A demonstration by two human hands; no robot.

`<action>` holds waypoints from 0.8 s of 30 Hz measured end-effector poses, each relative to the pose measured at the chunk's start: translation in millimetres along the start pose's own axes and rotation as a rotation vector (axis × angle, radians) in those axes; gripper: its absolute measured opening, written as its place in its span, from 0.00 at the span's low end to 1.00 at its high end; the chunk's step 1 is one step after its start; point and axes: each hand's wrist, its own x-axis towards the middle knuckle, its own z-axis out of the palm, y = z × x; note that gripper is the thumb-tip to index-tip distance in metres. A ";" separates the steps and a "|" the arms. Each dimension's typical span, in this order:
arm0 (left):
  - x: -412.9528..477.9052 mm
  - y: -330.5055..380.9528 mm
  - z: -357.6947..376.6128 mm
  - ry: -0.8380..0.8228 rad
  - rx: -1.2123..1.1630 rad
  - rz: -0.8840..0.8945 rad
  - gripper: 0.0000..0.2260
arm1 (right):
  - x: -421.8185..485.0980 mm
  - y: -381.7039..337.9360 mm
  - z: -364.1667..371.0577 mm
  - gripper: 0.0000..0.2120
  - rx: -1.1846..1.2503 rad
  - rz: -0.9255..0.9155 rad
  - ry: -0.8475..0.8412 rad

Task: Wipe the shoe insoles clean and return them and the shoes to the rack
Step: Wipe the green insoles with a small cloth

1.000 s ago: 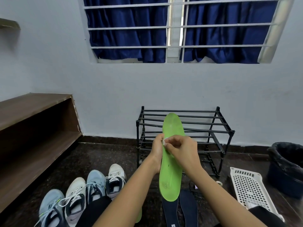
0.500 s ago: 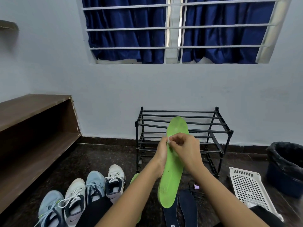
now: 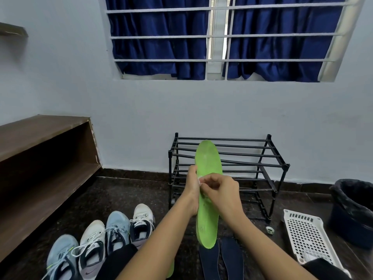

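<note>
Gripping green insole (image 3: 207, 215) upright with left hand (image 3: 191, 190), fingers curled round its left edge. Pinching white wipe (image 3: 199, 180) against insole with right hand (image 3: 221, 191) (fingers closed on it). Location: just in front of black rack (image 3: 268, 156); shoes (image 3: 113, 235) near left on floor (image 3: 125, 199).

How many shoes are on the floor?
4, in a row, lower left: leftmost blue shoe, first white shoe, second blue shoe, second white shoe. More may be hidden.
</note>
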 end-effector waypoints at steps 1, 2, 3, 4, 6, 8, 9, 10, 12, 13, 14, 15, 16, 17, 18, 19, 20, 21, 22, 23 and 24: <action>0.3 -0.7 0.4 -0.005 -0.006 -0.001 0.27 | 1.6 0.3 -0.8 0.07 0.010 0.005 -0.005; 1.4 -1.6 0.8 -0.013 -0.008 -0.003 0.27 | 3.5 0.7 -1.8 0.07 0.012 0.005 -0.003; 0.6 -2.4 2.3 -0.019 -0.006 0.000 0.26 | 5.6 1.6 -2.9 0.07 0.008 0.001 0.006; -0.2 -3.7 4.3 -0.028 0.000 -0.002 0.26 | 8.0 2.7 -4.6 0.07 -0.002 -0.006 0.021; -2.1 -8.0 8.5 -0.048 0.004 -0.016 0.23 | 13.2 5.9 -8.1 0.07 -0.023 -0.011 0.052; -5.5 -11.0 11.4 -0.057 0.000 -0.027 0.21 | 15.9 9.0 -9.6 0.06 -0.044 -0.006 0.057; -6.1 -11.6 11.5 -0.058 0.000 -0.031 0.20 | 15.7 9.6 -9.2 0.06 -0.055 -0.004 0.050; -5.1 -11.7 10.1 -0.058 0.007 -0.034 0.19 | 15.0 9.4 -8.2 0.06 -0.066 -0.005 0.043; -5.2 -8.2 6.9 -0.053 0.011 -0.029 0.19 | 12.8 7.6 -7.0 0.06 -0.079 -0.012 0.034; -4.8 -5.9 4.8 -0.045 0.010 -0.025 0.19 | 11.2 5.9 -6.8 0.06 -0.076 -0.015 0.024; -3.3 -3.6 2.3 -0.036 0.008 -0.019 0.19 | 9.3 4.2 -6.4 0.06 -0.072 -0.021 0.010; -3.4 -0.9 0.6 -0.024 0.004 -0.011 0.20 | 6.9 2.6 -5.7 0.06 -0.068 -0.030 -0.008; -2.8 1.4 -1.4 -0.009 0.001 -0.001 0.21 | 4.2 1.2 -4.6 0.06 -0.065 -0.040 -0.025; -2.6 3.2 -2.6 0.007 -0.005 0.004 0.21 | 1.7 0.2 -3.3 0.07 -0.062 -0.048 -0.039; -1.4 3.8 -3.8 0.025 -0.009 0.007 0.21 | -0.2 -0.5 -2.3 0.07 -0.057 -0.054 -0.048; -0.9 3.9 -4.0 0.040 -0.012 0.010 0.22 | -1.0 -0.6 -2.0 0.07 -0.051 -0.055 -0.052; 0.2 2.9 -4.0 0.048 -0.012 0.016 0.23 | -0.4 -0.4 -2.4 0.07 -0.048 -0.052 -0.054; 0.4 2.0 -2.7 0.043 -0.013 0.017 0.25 | 1.0 0.2 -3.7 0.07 -0.049 -0.046 -0.057; 1.3 0.4 -1.8 0.040 -0.008 0.015 0.26 | 2.7 0.7 -5.4 0.07 -0.051 -0.035 -0.064; 0.5 -0.4 0.2 0.030 0.003 0.010 0.27 | 4.1 1.3 -7.0 0.06 -0.051 -0.022 -0.073; 0.5 -1.3 1.6 0.019 0.014 0.005 0.27 | 5.3 1.8 -8.3 0.06 -0.049 -0.011 -0.082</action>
